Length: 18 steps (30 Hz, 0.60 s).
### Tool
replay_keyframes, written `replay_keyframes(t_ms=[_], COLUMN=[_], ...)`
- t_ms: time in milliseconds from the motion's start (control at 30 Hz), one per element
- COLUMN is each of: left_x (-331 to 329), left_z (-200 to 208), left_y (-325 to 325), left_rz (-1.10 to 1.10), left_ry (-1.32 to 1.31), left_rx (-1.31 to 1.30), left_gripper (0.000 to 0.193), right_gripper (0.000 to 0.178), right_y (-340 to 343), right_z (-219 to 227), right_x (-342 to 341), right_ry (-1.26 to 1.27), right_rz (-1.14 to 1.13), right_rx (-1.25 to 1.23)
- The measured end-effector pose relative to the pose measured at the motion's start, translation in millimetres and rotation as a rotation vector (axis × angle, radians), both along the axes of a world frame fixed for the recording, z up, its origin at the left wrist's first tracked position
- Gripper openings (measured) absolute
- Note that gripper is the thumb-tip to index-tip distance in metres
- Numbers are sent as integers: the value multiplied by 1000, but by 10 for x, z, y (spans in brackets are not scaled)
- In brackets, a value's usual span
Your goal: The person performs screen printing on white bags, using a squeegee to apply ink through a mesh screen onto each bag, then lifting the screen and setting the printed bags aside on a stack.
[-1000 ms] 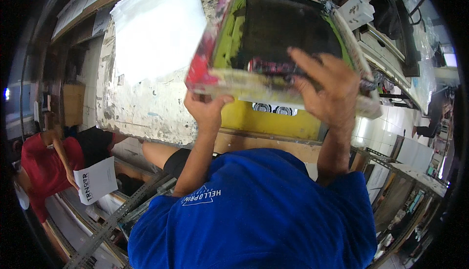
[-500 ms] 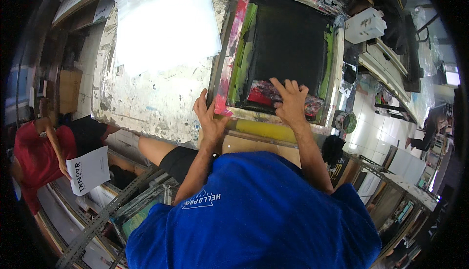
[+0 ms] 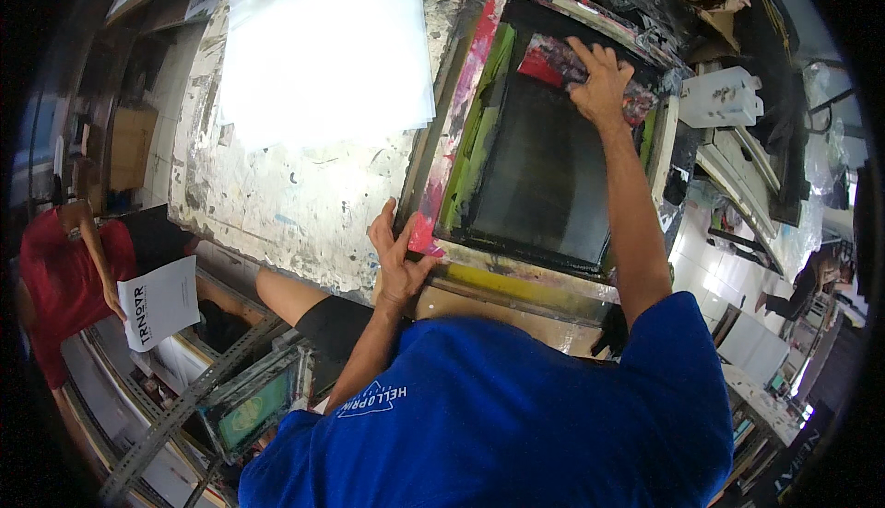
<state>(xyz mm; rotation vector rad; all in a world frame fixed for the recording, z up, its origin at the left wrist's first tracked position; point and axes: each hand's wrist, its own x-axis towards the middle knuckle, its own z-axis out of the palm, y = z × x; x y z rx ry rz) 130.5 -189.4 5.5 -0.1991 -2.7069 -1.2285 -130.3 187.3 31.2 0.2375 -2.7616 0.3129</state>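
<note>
A screen printing frame [image 3: 458, 130] stained pink and green lies on the table in front of me. Black ink coats its mesh [image 3: 544, 176], with a greyish sheen over the middle. My right hand [image 3: 603, 88] grips a paint-smeared squeegee [image 3: 541, 63] near the frame's far end, forefinger stretched along it. The squeegee's lower edge is hidden from me. At the frame's near left corner, my left hand [image 3: 402, 273] holds on, its thumb along the near edge and its fingers by the left side.
White sheets [image 3: 327, 47] are stacked on the paint-marked table [image 3: 286, 204] to the left. A whitish plastic container [image 3: 719, 98] stands right of the frame. At far left, a person in red [image 3: 69, 277] holds a printed white bag or sheet [image 3: 164, 305].
My right hand and the squeegee have gone from the near end of the mesh to its far end. The mesh behind them looks greyer. My left hand stays at the corner.
</note>
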Motion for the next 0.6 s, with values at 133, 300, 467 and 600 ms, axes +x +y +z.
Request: replay_keyframes(t_ms=[133,300,467,600], left_x=[8,15,40,51], left_z=[-65,-59,-80,-53], left_y=[-9,3,-2,-33], left_rz=[5,1,9,-26], left_ry=[28,15,20,11], left_rx=[19,85,81,46], left_gripper=[80,87,87,80], right_gripper=[85,66,56,58], right_y=[157,320,302,390], right_z=[37,197,211,328], right_x=[-462,-961,-1069,-939], right_ry=[9,0,13,-56], right_rz=[34,68,122,51], right_rx=[4,-48,-138,-297])
